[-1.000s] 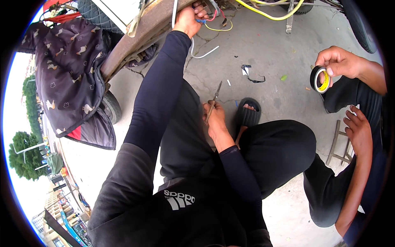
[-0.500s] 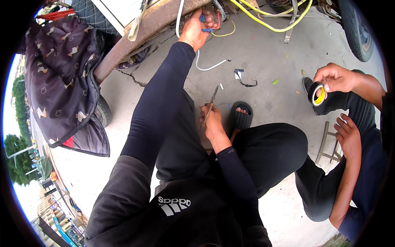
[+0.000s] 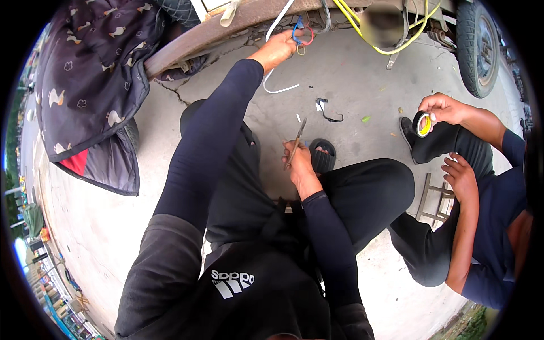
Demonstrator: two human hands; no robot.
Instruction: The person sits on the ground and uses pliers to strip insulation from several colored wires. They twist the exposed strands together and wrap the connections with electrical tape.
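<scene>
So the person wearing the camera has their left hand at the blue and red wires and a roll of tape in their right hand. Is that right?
Not quite: the head view shows the right hand holding a slim pointed tool; the roll of tape is in another person's hand. The left hand is indeed at the blue and red wires.

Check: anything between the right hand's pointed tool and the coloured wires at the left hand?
Nothing plainly blocks the pointed tool from the coloured wires. The loose end of the white cable sits near that line, below the left hand in the picture; its height can't be told.
</scene>
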